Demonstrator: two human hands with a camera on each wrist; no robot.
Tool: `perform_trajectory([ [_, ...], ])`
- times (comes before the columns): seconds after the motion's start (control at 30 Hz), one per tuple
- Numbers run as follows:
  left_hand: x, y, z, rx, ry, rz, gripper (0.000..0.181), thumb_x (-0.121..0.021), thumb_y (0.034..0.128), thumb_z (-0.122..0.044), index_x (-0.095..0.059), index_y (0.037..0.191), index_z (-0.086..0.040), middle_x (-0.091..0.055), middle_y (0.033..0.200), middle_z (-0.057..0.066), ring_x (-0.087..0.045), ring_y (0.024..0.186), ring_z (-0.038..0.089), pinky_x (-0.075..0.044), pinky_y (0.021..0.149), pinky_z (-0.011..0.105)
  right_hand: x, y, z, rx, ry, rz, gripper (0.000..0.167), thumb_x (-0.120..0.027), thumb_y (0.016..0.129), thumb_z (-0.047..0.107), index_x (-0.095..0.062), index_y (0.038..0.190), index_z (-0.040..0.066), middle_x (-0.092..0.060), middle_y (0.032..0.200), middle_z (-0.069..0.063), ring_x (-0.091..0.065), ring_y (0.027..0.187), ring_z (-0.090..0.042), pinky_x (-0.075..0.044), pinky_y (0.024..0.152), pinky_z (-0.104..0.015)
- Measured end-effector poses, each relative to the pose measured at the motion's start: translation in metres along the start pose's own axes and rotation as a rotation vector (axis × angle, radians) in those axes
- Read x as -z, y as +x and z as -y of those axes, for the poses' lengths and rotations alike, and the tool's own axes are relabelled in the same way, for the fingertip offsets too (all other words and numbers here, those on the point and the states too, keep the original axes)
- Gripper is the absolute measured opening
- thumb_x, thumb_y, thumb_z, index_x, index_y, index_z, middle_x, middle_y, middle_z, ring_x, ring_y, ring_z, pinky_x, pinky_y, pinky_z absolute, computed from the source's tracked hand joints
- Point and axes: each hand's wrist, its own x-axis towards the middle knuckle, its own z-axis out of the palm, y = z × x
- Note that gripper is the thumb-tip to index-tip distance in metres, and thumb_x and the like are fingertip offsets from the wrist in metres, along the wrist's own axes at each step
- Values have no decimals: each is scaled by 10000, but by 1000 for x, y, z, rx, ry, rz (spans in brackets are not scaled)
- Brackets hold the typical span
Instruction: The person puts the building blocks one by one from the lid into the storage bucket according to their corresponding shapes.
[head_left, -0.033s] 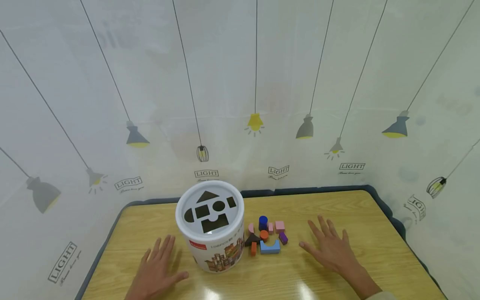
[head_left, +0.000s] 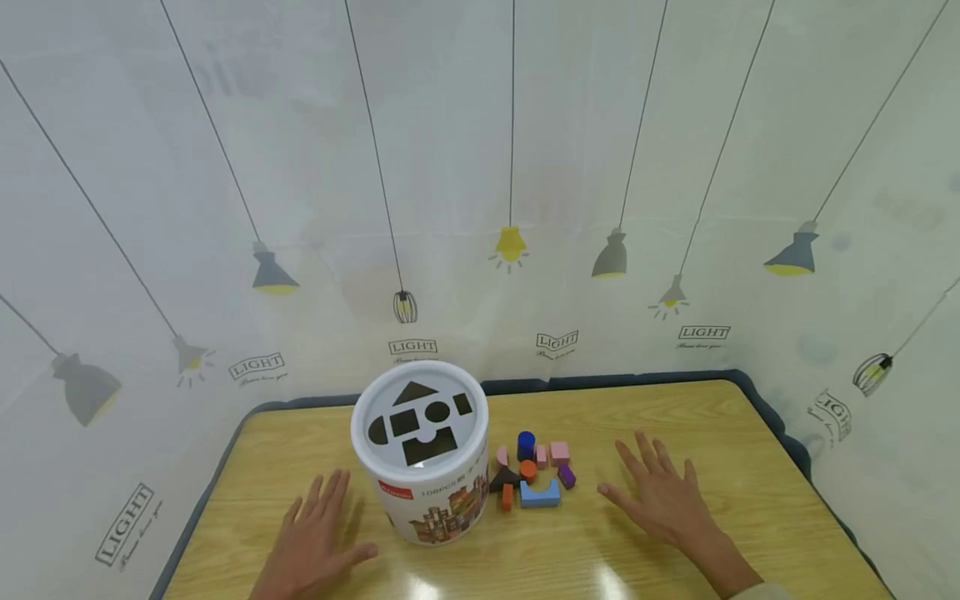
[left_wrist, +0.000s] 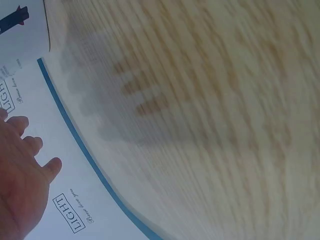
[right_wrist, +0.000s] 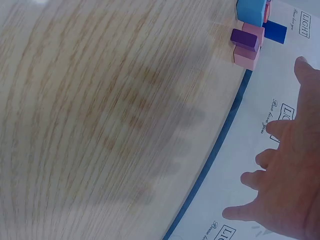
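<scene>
A white bucket [head_left: 435, 512] with a building picture on its side stands left of centre on the table. Its lid [head_left: 459, 385] has several shaped holes. Right beside it lie small toy blocks: a light blue arch block [head_left: 540, 497], a blue cylinder [head_left: 527, 447], a dark triangle [head_left: 504, 480], a purple block [head_left: 566, 476], plus pink and orange pieces. My left hand [head_left: 311, 537] is left of the bucket, fingers extended, holding nothing. To the right of the blocks, my right hand [head_left: 663, 504] has its fingers spread and holds nothing. Finger shadows show under both hands in the wrist views.
The wood-grain table [head_left: 750, 467] has a dark border along its far and side edges. Behind it hangs a pale wall covering [head_left: 450, 167] printed with lamps and the word LIGHT. The bucket rises well above the blocks.
</scene>
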Motion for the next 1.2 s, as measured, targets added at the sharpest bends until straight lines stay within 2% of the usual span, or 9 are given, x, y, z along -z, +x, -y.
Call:
perform_trajectory([
  [0.23, -3, 1, -5, -7, -82, -55, 1278, -674, 665, -776, -109, 1564, -64, -261, 1564, 230, -262, 1414, 459, -252, 1124, 661, 2, 0, 1, -2, 5, -1, 820, -424, 905, 706, -412, 1489, 132, -270, 1562, -228, -289, 1388, -490, -204, 977, -841],
  [0.47, -9, 3, -11, 35, -152, -46, 1361, -690, 585, -819, -100, 1563, -77, -288, 1545, 254, -317, 1389, 457, -274, 1114, 665, 6, 2, 4, 2, 6, 1, 838, -417, 906, 709, -380, 1504, 123, -261, 1564, -231, -287, 1393, -479, -225, 994, -819],
  [0.73, -10, 11, -23, -60, -256, -189, 1406, -806, 544, -720, -54, 1580, -137, -299, 1553, 219, -433, 1312, 460, -357, 1043, 683, 6, 5, 6, 24, 5, -11, 840, -417, 912, 700, -370, 1508, 110, -257, 1563, -236, -296, 1390, -477, -252, 999, -802],
  [0.9, -12, 17, -31, -46, -392, -207, 1444, -858, 500, -671, 19, 1576, -273, -362, 1518, 226, -478, 1250, 502, -380, 1013, 697, 8, 7, 8, 62, 32, -9, 838, -431, 926, 671, -367, 1501, 64, -286, 1541, -266, -343, 1371, -462, -296, 1052, -727],
  [1.0, -14, 20, -35, -68, -491, -225, 1462, -909, 490, -585, 27, 1574, -290, -377, 1510, 227, -477, 1249, 502, -383, 1021, 674, 9, 9, 9, 65, 57, 3, 849, -425, 929, 669, -348, 1507, 52, -316, 1522, -277, -375, 1351, -461, -322, 1088, -661],
  [1.1, -16, 21, -39, -106, -574, -233, 1479, -942, 489, -505, 34, 1575, -268, -341, 1534, 216, -417, 1312, 482, -347, 1052, 668, 12, 10, 10, 47, 93, 26, 847, -436, 930, 662, -331, 1515, 58, -361, 1493, -281, -408, 1316, -484, -368, 1059, -649],
  [1.2, -16, 21, -43, -116, -641, -220, 1481, -949, 492, -474, 44, 1572, -272, -282, 1567, 194, -330, 1378, 455, -302, 1073, 682, 15, 10, 14, 23, 118, 39, 828, -454, 931, 648, -323, 1520, 81, -440, 1447, -263, -464, 1272, -473, -440, 987, -643],
])
